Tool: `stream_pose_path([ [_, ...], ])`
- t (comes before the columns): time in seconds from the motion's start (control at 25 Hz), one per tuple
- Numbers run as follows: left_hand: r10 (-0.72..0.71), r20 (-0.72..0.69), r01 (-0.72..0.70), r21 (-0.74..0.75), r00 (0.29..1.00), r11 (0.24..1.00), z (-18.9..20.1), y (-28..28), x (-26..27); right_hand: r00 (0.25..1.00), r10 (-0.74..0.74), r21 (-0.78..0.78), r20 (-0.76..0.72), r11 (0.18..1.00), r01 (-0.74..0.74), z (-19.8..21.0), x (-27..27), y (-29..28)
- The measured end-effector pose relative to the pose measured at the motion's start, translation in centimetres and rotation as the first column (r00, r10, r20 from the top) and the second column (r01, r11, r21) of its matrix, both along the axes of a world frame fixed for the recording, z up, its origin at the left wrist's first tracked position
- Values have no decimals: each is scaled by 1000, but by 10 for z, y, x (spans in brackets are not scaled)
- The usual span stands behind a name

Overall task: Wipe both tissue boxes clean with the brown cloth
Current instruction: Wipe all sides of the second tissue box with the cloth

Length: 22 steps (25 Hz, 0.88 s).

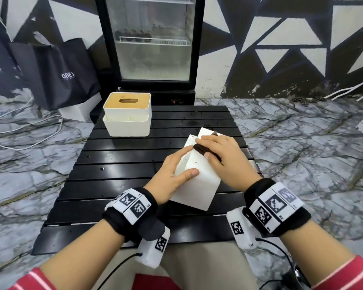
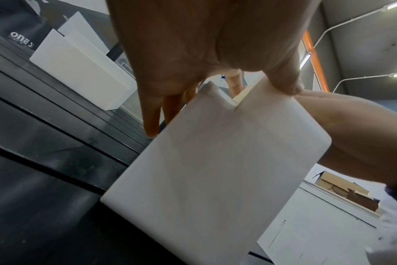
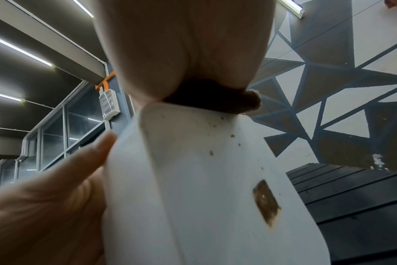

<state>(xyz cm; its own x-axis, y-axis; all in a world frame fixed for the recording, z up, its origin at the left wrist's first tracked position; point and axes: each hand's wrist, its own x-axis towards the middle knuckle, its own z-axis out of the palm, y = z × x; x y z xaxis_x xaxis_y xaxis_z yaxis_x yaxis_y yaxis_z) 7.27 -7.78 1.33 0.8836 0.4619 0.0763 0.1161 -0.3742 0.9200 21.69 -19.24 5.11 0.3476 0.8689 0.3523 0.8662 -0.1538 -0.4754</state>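
A white tissue box (image 1: 199,181), tipped on edge, stands near the centre of the black slatted bench (image 1: 122,164), its upper face flecked with brown spots; the right wrist view also shows a larger brown patch (image 3: 266,202) on it. The brown cloth (image 1: 206,152) lies folded on the box's upper face, pressed flat beneath the right hand (image 1: 220,155), whose fingers lie extended over it with the thumb alongside. The left hand (image 1: 176,174) steadies the box from its 9 o'clock side: fingers straight along the left face, thumb laid across the near face, a spread grip. A second tissue box (image 1: 127,114), white with a wooden slotted lid, stands at 11 o'clock on the bench, well apart. Beyond the bench, at 12 o'clock, stands a glass-door fridge (image 1: 153,45); a black bag (image 1: 57,72) sits at 10 o'clock on the marble floor.
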Motion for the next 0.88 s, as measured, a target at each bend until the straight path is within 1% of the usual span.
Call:
stream_pose_path([
  [0.16,-16,18,16,-7,1000,1000,2,-2,-1,999,41,26,-2,999,-41,-2,-15,-10],
  [0.28,-13,2,13,-40,1000,999,1,-4,0,998,64,33,0,997,-64,-3,-20,-18],
  [0.4,2,20,-2,-37,1000,999,-1,-7,2,993,78,6,-94,997,-78,2,-13,-19],
  [0.56,-5,-10,5,-57,1000,998,-4,-5,2,994,76,-43,-73,996,-79,6,-3,-9],
  [0.72,-80,-61,76,-61,995,995,2,2,2,993,64,6,-101,998,-64,6,-3,-11],
  [0.88,-71,-76,66,-64,995,996,7,5,1,993,93,50,-69,995,-90,-1,-14,-19],
])
